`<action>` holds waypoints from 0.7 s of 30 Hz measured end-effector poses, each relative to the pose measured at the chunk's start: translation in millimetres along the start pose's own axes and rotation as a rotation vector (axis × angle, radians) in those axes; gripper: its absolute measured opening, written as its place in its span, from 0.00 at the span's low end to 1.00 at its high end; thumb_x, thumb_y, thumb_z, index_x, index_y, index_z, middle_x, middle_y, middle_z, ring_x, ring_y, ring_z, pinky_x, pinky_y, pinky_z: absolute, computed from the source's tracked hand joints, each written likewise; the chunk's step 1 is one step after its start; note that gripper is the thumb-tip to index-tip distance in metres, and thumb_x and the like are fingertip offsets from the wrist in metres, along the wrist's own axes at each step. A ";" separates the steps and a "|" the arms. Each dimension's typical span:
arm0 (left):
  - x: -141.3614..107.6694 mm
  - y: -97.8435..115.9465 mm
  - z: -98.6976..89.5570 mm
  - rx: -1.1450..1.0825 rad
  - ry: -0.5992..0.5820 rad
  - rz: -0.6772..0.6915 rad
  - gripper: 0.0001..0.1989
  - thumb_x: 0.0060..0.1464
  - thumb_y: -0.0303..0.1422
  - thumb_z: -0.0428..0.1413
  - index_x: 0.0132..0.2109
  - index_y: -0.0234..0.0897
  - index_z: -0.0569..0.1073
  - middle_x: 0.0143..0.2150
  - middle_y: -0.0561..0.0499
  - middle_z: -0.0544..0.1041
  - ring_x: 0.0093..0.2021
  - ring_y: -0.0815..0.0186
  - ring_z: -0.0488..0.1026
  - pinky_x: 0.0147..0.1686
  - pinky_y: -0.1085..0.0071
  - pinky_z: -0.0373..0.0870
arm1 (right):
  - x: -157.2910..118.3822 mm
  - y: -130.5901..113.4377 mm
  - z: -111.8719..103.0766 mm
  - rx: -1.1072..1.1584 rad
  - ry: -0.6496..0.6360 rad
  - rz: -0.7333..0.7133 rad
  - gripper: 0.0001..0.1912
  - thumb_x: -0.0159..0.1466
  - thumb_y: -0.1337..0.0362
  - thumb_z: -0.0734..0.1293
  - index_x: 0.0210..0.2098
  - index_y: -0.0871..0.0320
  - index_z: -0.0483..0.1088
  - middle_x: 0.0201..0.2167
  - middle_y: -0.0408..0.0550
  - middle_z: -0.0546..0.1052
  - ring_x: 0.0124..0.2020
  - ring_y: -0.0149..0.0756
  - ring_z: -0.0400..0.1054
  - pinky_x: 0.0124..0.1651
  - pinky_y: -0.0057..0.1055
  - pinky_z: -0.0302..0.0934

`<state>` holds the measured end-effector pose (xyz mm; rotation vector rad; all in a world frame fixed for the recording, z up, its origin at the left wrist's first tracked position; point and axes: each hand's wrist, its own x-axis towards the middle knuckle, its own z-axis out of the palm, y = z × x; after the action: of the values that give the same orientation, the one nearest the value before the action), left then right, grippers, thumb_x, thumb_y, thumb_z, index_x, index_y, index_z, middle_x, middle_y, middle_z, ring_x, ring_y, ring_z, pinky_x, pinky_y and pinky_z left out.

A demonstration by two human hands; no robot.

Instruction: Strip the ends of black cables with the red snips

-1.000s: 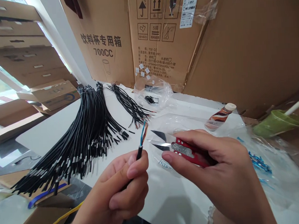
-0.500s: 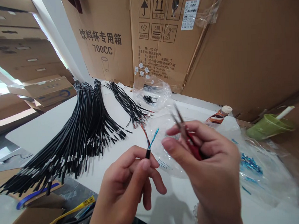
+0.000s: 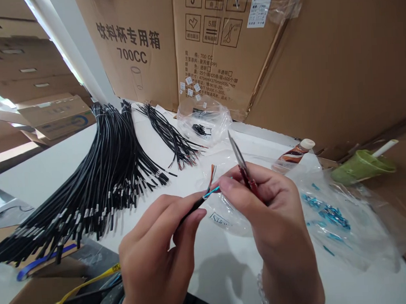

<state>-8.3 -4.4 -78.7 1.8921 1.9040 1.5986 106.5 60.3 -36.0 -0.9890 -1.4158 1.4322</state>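
My left hand [image 3: 157,249] is closed round a black cable [image 3: 191,210], its stripped end pointing up and to the right. Out of that end come thin orange and dark wires [image 3: 211,175], standing upright, and a twisted strip of shiny blue foil [image 3: 212,192]. With thumb and forefinger my right hand [image 3: 277,216] pinches the blue foil's far end. The same hand keeps a pair of red-handled scissors [image 3: 239,157] against the palm, blades pointing up and away. The fingers hide most of the scissors' handles.
Large bundles of black cables [image 3: 104,161] lie at the left, with a smaller bundle [image 3: 170,133] behind. Blue foil scraps [image 3: 332,215] rest on clear plastic at the right. A green cup [image 3: 362,166] and a bottle [image 3: 296,151] stand beyond. Cardboard boxes [image 3: 138,83] wall the back.
My right hand has moved left to the cable end and now pinches the blue foil. The cable has tilted to the right, and my left fingers have closed further round it.
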 end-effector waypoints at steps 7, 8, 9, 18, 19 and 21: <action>-1.8 -1.0 -3.3 0.183 0.093 -0.084 0.07 0.60 0.33 0.55 0.45 0.49 0.72 0.34 0.61 0.79 0.26 0.75 0.71 0.29 0.80 0.64 | 0.1 4.2 0.1 -0.087 0.121 -0.096 0.07 0.53 0.63 0.72 0.27 0.54 0.68 0.13 0.34 0.62 0.13 0.24 0.56 0.13 0.21 0.46; -1.7 -1.6 -4.2 0.195 0.082 -0.066 0.06 0.61 0.33 0.54 0.44 0.48 0.73 0.33 0.61 0.79 0.27 0.75 0.72 0.30 0.81 0.65 | 0.0 5.2 -0.7 -0.107 0.132 -0.121 0.07 0.53 0.63 0.72 0.27 0.53 0.68 0.13 0.34 0.63 0.13 0.23 0.56 0.12 0.21 0.44; -1.3 -2.2 -4.8 0.197 0.059 -0.040 0.05 0.61 0.32 0.53 0.43 0.47 0.73 0.33 0.61 0.79 0.28 0.75 0.73 0.32 0.81 0.66 | -0.3 6.1 -1.8 -0.126 0.147 -0.148 0.07 0.54 0.63 0.72 0.28 0.53 0.69 0.14 0.34 0.64 0.14 0.23 0.57 0.12 0.20 0.45; 2.9 -6.1 -5.7 0.209 0.041 0.027 0.05 0.60 0.30 0.53 0.40 0.42 0.74 0.25 0.60 0.76 0.25 0.76 0.73 0.30 0.82 0.67 | 2.8 0.7 -14.8 -0.214 0.205 -0.160 0.07 0.54 0.59 0.73 0.27 0.52 0.71 0.17 0.37 0.70 0.17 0.26 0.64 0.16 0.22 0.54; 3.3 -5.5 -6.2 0.198 0.040 0.028 0.06 0.60 0.30 0.53 0.40 0.43 0.74 0.24 0.60 0.75 0.25 0.76 0.72 0.29 0.82 0.67 | 3.3 -0.7 -17.0 -0.224 0.187 -0.144 0.08 0.53 0.58 0.74 0.27 0.52 0.72 0.16 0.37 0.69 0.17 0.27 0.63 0.15 0.22 0.53; 3.8 -3.8 -7.1 0.151 0.038 0.020 0.06 0.60 0.30 0.52 0.40 0.44 0.73 0.24 0.61 0.73 0.23 0.77 0.69 0.27 0.82 0.66 | 3.4 -3.3 -21.5 -0.234 0.162 -0.120 0.12 0.50 0.54 0.75 0.29 0.52 0.73 0.15 0.38 0.69 0.15 0.28 0.62 0.14 0.24 0.52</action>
<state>-16.6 -4.9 -75.4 1.9547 2.0831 1.5483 126.0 70.0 -33.4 -1.1194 -1.5183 1.0915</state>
